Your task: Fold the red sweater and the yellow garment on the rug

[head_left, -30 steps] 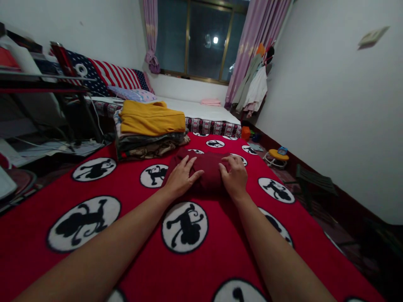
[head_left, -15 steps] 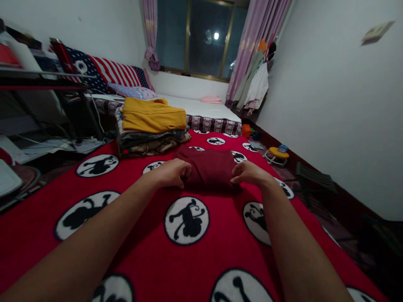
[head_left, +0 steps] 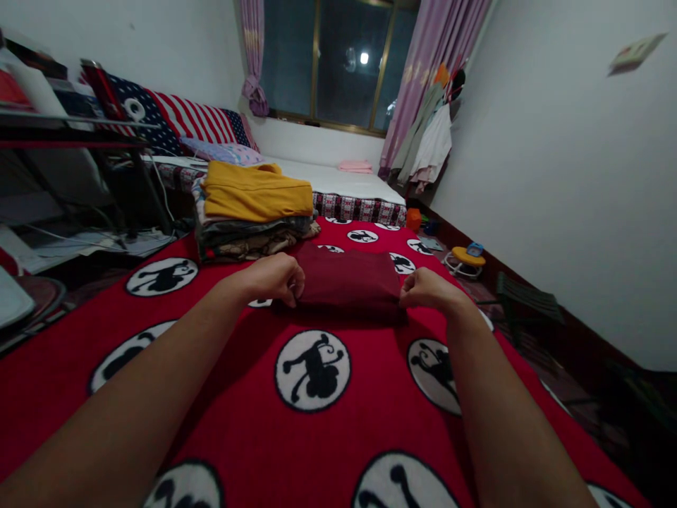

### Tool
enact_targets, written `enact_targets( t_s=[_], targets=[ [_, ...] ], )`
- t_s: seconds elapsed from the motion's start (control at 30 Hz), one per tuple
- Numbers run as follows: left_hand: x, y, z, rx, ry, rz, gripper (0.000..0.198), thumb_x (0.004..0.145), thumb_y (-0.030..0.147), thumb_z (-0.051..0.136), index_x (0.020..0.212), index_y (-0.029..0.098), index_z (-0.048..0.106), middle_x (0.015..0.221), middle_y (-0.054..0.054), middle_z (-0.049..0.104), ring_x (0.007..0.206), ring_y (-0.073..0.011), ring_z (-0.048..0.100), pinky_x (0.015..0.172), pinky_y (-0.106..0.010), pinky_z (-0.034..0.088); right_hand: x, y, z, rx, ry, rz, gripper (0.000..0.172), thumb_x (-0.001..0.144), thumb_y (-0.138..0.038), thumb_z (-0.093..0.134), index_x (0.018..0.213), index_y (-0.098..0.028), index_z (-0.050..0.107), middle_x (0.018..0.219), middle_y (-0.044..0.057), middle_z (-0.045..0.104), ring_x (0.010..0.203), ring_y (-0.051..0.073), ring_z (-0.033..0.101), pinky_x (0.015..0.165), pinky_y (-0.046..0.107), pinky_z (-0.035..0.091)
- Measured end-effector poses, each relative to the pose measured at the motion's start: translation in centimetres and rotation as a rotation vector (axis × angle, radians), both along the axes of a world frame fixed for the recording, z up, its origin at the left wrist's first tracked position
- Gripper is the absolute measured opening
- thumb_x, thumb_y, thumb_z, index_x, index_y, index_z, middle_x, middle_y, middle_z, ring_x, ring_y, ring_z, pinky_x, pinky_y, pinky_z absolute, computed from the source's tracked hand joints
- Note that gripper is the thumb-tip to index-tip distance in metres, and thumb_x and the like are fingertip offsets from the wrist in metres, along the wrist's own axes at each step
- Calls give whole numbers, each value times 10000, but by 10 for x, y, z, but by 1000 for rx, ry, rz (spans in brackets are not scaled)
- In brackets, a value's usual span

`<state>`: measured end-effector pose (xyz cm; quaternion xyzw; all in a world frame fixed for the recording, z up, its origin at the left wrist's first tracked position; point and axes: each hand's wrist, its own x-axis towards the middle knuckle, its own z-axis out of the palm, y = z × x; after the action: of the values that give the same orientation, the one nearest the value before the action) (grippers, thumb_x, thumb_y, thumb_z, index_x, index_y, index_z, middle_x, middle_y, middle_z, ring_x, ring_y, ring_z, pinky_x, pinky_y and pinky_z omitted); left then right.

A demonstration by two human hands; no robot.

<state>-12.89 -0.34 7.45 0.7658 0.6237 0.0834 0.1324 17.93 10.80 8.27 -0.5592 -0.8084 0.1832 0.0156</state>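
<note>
A folded dark red garment (head_left: 349, 281) lies flat on a red blanket (head_left: 328, 437) printed with black-and-white monkey circles. My left hand (head_left: 275, 277) is closed at the garment's left edge, fingers curled and pinching its side. At the right edge my right hand (head_left: 426, 288) is closed the same way, gripping that side. Just behind and to the left stands a stack of folded clothes (head_left: 251, 212) topped by a yellow piece.
A bed (head_left: 338, 187) with a flag-patterned pillow (head_left: 180, 125) lies beyond the blanket under a dark window. A dark desk (head_left: 68, 141) with cables stands at the left. Hanging clothes (head_left: 428, 144), a small yellow stool (head_left: 465, 259) and a dark low chair (head_left: 523, 300) line the right wall.
My hands went from lying flat on top of the dark red garment to its two sides, where they closed on the edges. The garment now lies flatter and squarer.
</note>
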Motion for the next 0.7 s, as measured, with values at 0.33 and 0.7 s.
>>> enact_targets(
  t_s=[0.33,0.7],
  targets=[
    [47,-1,-1,393,-12,65,216,802,287,604,953,225,747,977,-41,724,885,-184,650,787,-260,464,-54,-45,6,541,185,73,321,835,-392,602,1113,-251,681,1124,68,691,1014,235,634,861,348,484],
    [25,38,-72,134,-88,198,700,932,630,281,1507,230,304,1578,-88,249,1468,-274,180,1163,-496,148,-76,-4,-63,196,110,188,520,997,-475,259,1480,-300,336,1596,19,210,1470,226,177,1163,541,164]
  ],
)
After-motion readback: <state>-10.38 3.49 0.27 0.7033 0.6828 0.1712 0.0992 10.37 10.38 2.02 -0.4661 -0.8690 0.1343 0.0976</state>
